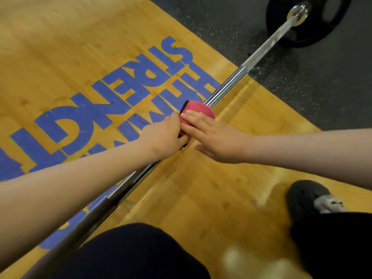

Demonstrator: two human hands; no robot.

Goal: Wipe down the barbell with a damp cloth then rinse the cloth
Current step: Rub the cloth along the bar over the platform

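Reaching in from the left, the left hand (163, 135) curls over the barbell (227, 83) at about the middle of the shaft that shows. Its fingers are clenched round the near end of the red cloth (198, 108), probably to pin the fabric against the steel so it cannot slip while wiping.

The cloth is wrapped over the top of the bar, its black-trimmed edge showing on the left side. That wrap suggests the aim is to clean the whole round of the shaft, not only its upper face.

Just to the right, the right hand (217, 141) lies released. Its straight fingers press flat on the cloth and the thumb hangs free below, which looks like smoothing or steadying rather than gripping.

The bar runs diagonally across the wooden platform (60, 47) with its blue lettering. Farther right it passes over black rubber floor (302, 87) to a black plate (322, 33), which lifts the shaft off the floor and leaves room for the cloth underneath.

At lower right a dark shoe (306, 196) is planted beside the bar, so the person seems crouched close.
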